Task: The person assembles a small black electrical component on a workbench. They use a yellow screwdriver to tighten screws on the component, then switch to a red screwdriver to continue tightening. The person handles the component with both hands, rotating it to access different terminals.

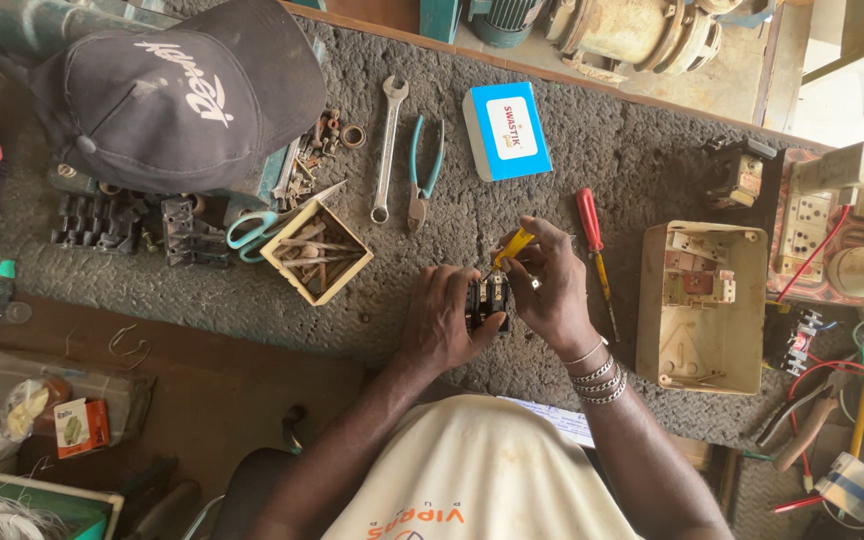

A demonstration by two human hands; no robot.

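Both grips clamp: left hand (439,318) on black switch block (488,303), right hand (550,285) on yellow-handled screwdriver (512,246).

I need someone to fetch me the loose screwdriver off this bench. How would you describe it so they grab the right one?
Start at the open beige switch box on the grey mat. Just beside it, next to the right hand, lies a screwdriver. Its red handle sets it apart from the yellow-handled one held in that hand and the teal pliers.
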